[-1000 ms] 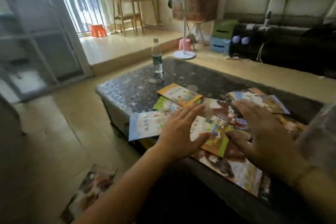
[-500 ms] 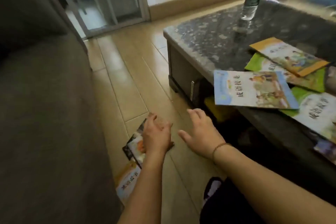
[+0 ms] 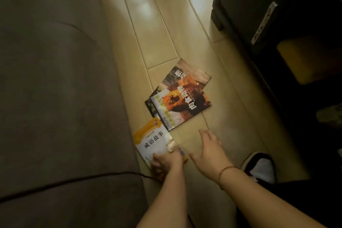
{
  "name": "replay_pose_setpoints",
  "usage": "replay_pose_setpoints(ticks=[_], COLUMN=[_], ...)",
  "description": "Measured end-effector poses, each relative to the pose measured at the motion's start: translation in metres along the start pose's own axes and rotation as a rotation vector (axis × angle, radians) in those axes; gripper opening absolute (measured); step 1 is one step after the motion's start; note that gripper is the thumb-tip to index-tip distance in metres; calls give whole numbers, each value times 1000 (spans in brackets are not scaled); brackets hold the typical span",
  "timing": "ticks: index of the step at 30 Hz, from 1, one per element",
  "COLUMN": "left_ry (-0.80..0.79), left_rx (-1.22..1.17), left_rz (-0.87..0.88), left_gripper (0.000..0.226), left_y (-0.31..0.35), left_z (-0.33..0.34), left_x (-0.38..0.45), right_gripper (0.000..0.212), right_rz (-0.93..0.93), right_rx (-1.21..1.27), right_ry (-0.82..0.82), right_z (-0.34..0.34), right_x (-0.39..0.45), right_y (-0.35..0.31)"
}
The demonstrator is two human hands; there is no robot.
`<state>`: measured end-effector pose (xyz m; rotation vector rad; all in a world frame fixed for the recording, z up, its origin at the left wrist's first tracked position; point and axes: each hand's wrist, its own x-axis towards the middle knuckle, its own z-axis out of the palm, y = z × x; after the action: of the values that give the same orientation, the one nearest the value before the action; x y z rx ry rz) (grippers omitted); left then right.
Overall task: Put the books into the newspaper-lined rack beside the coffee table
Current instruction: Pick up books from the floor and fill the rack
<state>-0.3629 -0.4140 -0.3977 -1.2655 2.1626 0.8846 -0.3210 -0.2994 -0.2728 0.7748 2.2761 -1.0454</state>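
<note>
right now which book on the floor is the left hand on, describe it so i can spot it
On the floor beside the grey sofa, the white book lies nearest the person, under the left hand. Unlike the dark photo-covered books beyond it, it has an orange-yellow top border and black characters.

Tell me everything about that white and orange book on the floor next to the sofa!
The white and orange book is a thin paperback, lying flat and face up on the wooden floor beside the grey sofa. Its cover has an orange band at the top, black Chinese characters on white, and a small picture. The left hand grips its near edge. It sits apart from the pile of darker books.
</note>
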Motion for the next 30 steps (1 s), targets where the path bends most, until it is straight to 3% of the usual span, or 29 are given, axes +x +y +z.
replay_pose_setpoints(ticks=[4, 8, 11, 13, 17, 23, 26, 28, 30], left_ry=[98, 53, -23, -72, -113, -29, 1, 109, 117], left_rx=[142, 307, 658, 932, 1116, 1364, 1172, 752, 319], left_rz=[266, 607, 882, 1050, 1149, 1316, 1360, 1423, 1514], left_gripper=[97, 102, 119, 117, 101, 67, 58, 52, 52], left_y=[14, 77, 116, 126, 123, 110, 111, 103, 82], left_z=[4, 23, 40, 49, 55, 56, 52, 46, 42], left_x=[4, 16, 27, 27, 24, 18, 1, -8, -11], right_gripper=[76, 74, 73, 72, 70, 66, 65, 63, 57], right_rz=[23, 81, 104, 121, 142, 186, 248, 337, 437], right_rx=[62, 133, 160, 175, 242, 377, 487, 604, 797], right_ry=[10, 46, 42, 33, 58, 129, 154, 198, 230], right_z=[2, -1, -2, -2, -6, -19, -24, -35, -51], right_x=[11, 15, 15, 15, 17, 18, 24, 34, 42], right_y=[2, 6, 7, 5, 4, 7, 12, 18, 23])
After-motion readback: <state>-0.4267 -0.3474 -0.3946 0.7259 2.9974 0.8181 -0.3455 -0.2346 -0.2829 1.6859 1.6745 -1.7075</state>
